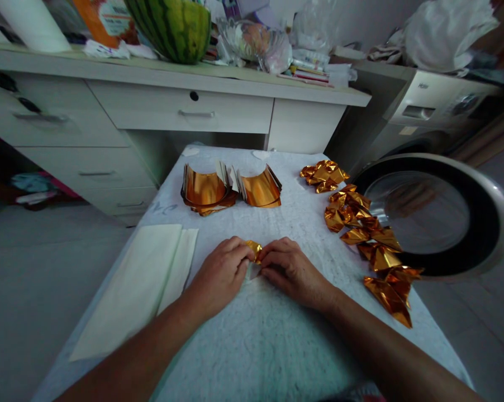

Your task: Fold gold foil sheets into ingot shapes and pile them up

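Both hands meet near the middle of the cloth-covered table [260, 335]. Between their fingertips is a small gold foil paper [254, 249], with a whitish part showing below it. My left hand [224, 271] pinches its left side, and my right hand [291, 271] pinches its right side. The fingers partly cover the paper. Beyond the hands stand two curved stacks of gold foil sheets, a left stack [205, 188] and a right stack [260, 191]. Several folded gold foil pieces [380, 257] lie in a row along the table's right side.
White folded sheets [130, 285] lie on the left of the table. Behind it, a white desk [163, 114] with drawers bears a watermelon [172, 28] and bags. At the right, a washing machine's round door [432, 212] hangs open beside the table edge.
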{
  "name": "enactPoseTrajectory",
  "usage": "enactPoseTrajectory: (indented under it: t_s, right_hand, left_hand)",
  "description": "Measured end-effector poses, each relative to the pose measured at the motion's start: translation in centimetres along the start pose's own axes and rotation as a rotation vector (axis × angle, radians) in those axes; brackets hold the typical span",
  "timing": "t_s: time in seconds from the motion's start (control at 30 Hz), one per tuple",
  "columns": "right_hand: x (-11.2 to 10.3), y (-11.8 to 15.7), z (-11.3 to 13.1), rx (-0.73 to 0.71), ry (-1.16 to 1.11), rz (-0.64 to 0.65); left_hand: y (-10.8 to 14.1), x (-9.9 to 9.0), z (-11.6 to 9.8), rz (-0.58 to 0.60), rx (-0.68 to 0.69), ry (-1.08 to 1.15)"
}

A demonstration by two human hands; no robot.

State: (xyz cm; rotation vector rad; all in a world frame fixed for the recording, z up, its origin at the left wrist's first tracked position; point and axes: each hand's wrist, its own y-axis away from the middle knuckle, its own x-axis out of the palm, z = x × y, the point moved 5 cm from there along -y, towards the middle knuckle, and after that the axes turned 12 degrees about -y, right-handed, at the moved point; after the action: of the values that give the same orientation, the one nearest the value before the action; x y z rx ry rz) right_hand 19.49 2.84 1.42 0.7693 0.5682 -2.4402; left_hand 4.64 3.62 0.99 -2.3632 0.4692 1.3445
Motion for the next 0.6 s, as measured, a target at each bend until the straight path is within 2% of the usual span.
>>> enactPoseTrajectory:
  t_s: [0.2,0.43,0.6]
  right_hand:
    - [0.2,-0.5,-0.1,0.066,-0.058,-0.067]
    - [0.0,-0.3,-0.5,0.123,-0.056,-0.092]
    - [-0.1,-0.1,-0.6,0.125,-0.070,-0.068]
  left_hand:
    - [0.4,-0.4,-0.5,0.076,-0.029,0.090]
    - [0.5,0.6,-0.1,0.035,-0.065,0.088]
    - [0.4,0.5,-0.3,0.013,-0.058,0.065]
